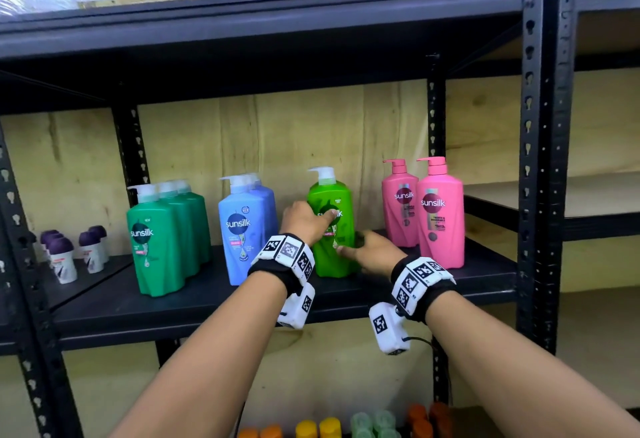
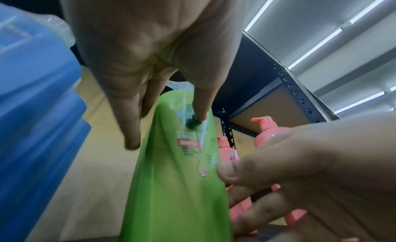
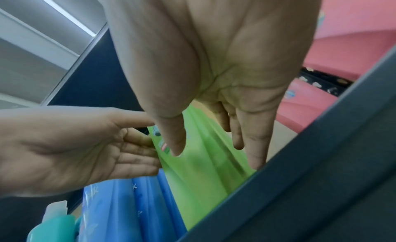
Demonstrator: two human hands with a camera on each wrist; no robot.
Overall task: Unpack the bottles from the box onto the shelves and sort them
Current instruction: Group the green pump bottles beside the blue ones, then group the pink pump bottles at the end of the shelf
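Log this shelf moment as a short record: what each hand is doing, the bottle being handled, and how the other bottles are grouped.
left hand: fingers straight, touching the left side and label of the light green bottle
right hand: fingers straight, at the bottle's lower right side
light green bottle: upright on the shelf, alone in its colour
dark green bottles: row at left
blue bottles: row left of the light green one
pink bottles: two at right
small purple-capped bottles: far left

Shelf count: dark green bottles [image 1: 162,240] 3; blue bottles [image 1: 242,229] 3; light green bottle [image 1: 334,229] 1; pink bottles [image 1: 440,216] 2.
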